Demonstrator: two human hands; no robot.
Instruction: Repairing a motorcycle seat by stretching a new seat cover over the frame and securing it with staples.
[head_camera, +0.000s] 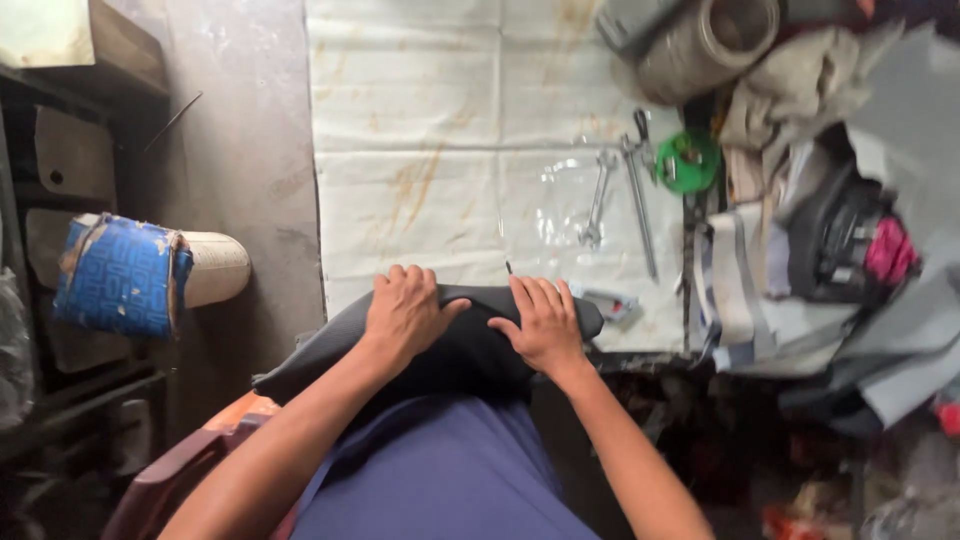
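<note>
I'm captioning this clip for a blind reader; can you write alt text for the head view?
Seen from above, a person's left hand and right hand press flat on a piece of dark fabric at the edge of a stained white sheet. A wrench, a long metal tool and a green round object lie beyond, beside heaped cloth.

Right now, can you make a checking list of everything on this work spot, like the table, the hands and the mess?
Surface: stained white sheet on the work surface.
Job's things: dark fabric piece under both hands.
Clutter: wrench, long metal tool, green reel, metal roll, fabric scraps.
Grippers: left hand and right hand press flat on the fabric.
Cables: nothing seen.
Surroundings: blue patterned roll, dark shelf.
</note>
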